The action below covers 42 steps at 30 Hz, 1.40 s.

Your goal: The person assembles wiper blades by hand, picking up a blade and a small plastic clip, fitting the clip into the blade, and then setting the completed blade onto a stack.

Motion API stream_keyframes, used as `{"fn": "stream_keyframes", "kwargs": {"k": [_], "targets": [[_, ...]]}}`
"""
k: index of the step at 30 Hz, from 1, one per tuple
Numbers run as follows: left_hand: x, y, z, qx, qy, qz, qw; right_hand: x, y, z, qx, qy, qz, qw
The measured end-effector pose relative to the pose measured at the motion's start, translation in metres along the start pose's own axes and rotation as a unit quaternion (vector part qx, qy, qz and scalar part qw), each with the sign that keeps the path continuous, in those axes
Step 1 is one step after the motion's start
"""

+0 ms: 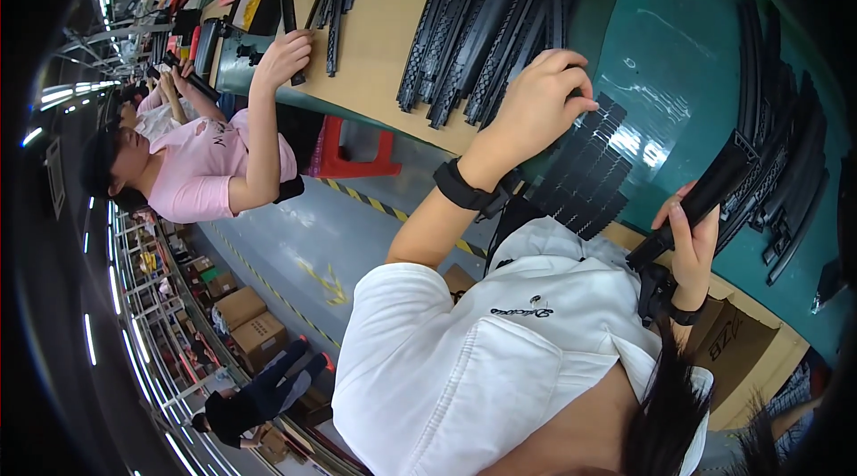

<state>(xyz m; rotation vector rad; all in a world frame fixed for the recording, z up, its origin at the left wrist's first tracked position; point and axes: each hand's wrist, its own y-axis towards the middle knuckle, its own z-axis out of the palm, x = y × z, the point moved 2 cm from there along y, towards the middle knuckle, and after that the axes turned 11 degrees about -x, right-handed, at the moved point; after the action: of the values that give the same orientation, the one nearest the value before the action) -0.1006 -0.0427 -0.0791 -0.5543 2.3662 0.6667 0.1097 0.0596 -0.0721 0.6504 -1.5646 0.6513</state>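
My right hand [694,239] is wrapped round a long black plastic part [705,195], which slants up to the right over the green table. My left hand [540,101] is raised near the table's front, its fingers curled and the thumb close to a fingertip. Whatever is between those fingertips, if anything, is too small to make out. Just beside them lie rows of flat black notched strips [585,168] on the green surface. Past my left hand is a pile of long black lattice-patterned plastic parts [486,25].
More long curved black parts [786,163] lie on the green table [665,47] at right. A cardboard box [736,342] stands below its near edge. To the left, a co-worker in pink [210,154] handles a black part at the tan tabletop [375,65], near a red stool [357,154].
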Motion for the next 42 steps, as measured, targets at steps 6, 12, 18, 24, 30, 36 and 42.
{"fn": "stream_keyframes", "kwargs": {"k": [6,12,18,24,30,36,42], "targets": [[0.004,0.001,0.003,0.016,0.074,0.068,0.995,0.0,0.001,0.001,-0.002,0.012,0.013,1.0],[0.009,-0.005,0.0,0.052,0.272,0.041,0.96,0.001,0.002,0.001,0.001,0.015,0.018,1.0],[0.022,-0.004,-0.016,0.059,0.352,0.003,0.934,0.003,0.003,-0.001,0.0,0.003,0.016,1.0],[0.044,-0.003,-0.041,0.063,0.318,-0.083,0.942,0.004,0.001,-0.004,0.001,0.001,0.012,1.0],[0.053,0.003,-0.06,0.083,0.297,-0.082,0.948,0.001,0.002,-0.004,0.011,0.004,0.02,1.0],[0.087,0.004,-0.082,0.096,0.308,-0.104,0.941,0.003,0.003,-0.003,0.014,-0.001,0.012,1.0],[0.077,0.01,-0.077,0.079,0.373,-0.078,0.921,0.004,0.005,-0.002,0.027,-0.026,0.006,0.999]]}}
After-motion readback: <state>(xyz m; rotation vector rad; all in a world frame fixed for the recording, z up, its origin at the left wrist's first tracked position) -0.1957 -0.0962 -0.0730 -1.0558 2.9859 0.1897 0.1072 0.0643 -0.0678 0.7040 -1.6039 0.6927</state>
